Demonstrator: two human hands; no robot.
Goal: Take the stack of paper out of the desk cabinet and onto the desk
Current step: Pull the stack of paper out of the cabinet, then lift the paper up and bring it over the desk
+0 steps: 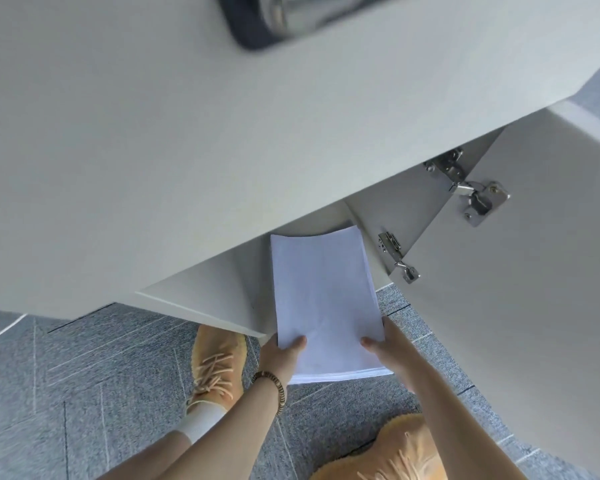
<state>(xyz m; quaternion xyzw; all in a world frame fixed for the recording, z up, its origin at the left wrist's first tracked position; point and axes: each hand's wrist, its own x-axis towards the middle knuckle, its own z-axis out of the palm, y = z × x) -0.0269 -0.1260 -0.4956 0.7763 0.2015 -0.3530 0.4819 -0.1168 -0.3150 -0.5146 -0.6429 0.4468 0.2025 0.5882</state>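
Paper [323,299] is sitting in the lower centre of the frame as a white stack, its far end lying under the desk [153,150] edge inside the cabinet [222,292] opening, its near end sticking out over the grey carpet [84,393]. Both hands are gripping that near end: the left hand [281,355] is clasping the left corner with its thumb lying on top, and the right hand [392,348] is clasping the right edge the same way, thumb pressing on the top sheet. A beaded bracelet [274,389] is circling the left wrist. At right, the cabinet door [534,271] is standing open, showing two metal hinges [471,192]. Orange shoes [215,365] are resting on the carpet below. A dark, blurred object [284,19] is lying on the desk at upper centre.
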